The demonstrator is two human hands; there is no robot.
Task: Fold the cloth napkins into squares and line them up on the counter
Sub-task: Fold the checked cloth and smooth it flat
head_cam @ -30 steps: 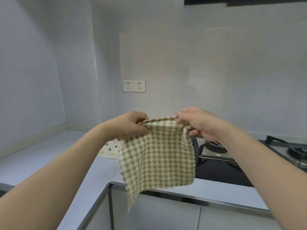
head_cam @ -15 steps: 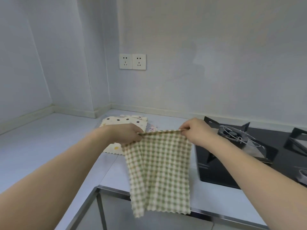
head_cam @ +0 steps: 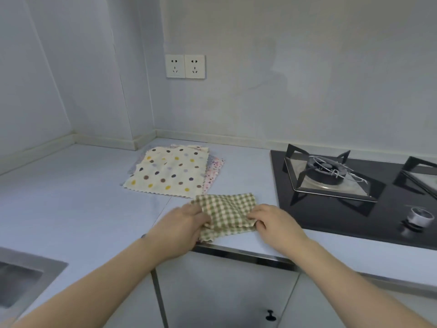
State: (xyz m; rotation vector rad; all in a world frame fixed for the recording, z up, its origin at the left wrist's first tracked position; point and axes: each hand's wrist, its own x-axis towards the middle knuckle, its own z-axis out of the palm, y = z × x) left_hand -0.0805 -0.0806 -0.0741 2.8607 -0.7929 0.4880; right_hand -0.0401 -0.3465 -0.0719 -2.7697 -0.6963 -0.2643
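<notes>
A green-and-cream checked napkin [head_cam: 225,210] lies doubled over on the pale counter [head_cam: 78,209] near its front edge. My left hand [head_cam: 183,224] grips its left side and my right hand [head_cam: 272,220] pinches its right side. The napkin's near scalloped edge sticks out below my fingers. Behind it sits a flat stack of napkins topped by a cream polka-dot napkin [head_cam: 166,171], with a pink patterned napkin [head_cam: 212,172] peeking out on the right.
A black gas hob [head_cam: 335,209] with a burner grate [head_cam: 327,171] and a knob [head_cam: 419,216] takes the counter's right side. A steel sink [head_cam: 21,278] is at the lower left. Wall sockets [head_cam: 185,66] sit above the corner. Cabinet doors with a black knob [head_cam: 270,316] lie below.
The checked napkin hung in the air from both hands; now it is down on the counter, folded over, with both hands still holding its sides. The view has tilted downward.
</notes>
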